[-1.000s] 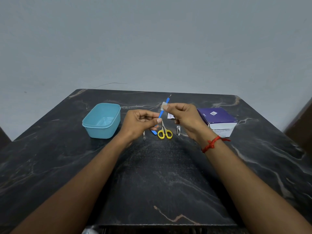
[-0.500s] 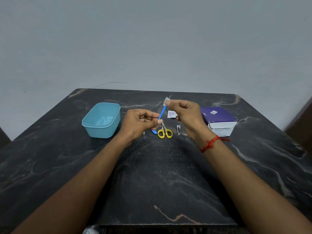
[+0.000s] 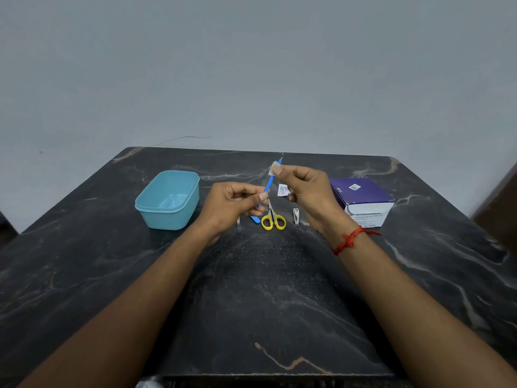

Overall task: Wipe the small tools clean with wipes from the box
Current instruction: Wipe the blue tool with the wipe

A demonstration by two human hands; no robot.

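Wiping the blue slim tool (image 3: pixel 268 184), held in the air between both hands. On the left hand (image 3: pixel 233 204), thumb and forefinger pinch the tool's lower end; the other fingers are curled under. On the right hand (image 3: pixel 306 189), thumb and forefinger pinch a small white wipe (image 3: pixel 275 167) folded round the shaft near its upper end; only the fine tip shows beyond those fingers. Judgement on technique: the left pinch should act as the anchor, firm enough that the shaft neither slides nor twists. The right fingers should press the wipe from both sides and draw it off past the tip in one stroke. The left fingers then roll the tool a part turn, so every face gets covered. The tip looks pointed, so light pressure there, or it may pierce the wipe. The part under the left fingers gets no wipe until the grip is swapped end for end. Tool appearance: thin, straight, bright blue, tilted from the left fingers up toward the right; tip too small to tell its form; no dirt visible. Below the fingers, on the black marble table (image 3: pixel 251 289): yellow scissors (image 3: pixel 273 220), nail clipper (image 3: pixel 296 217), a blue file (image 3: pixel 254 219) and a metal tool (image 3: pixel 238 226), the last two part hidden by the left hand. A white sachet (image 3: pixel 283 189) shows just under the right fingers; the wipe box (image 3: pixel 361 196) sits beyond the right hand.
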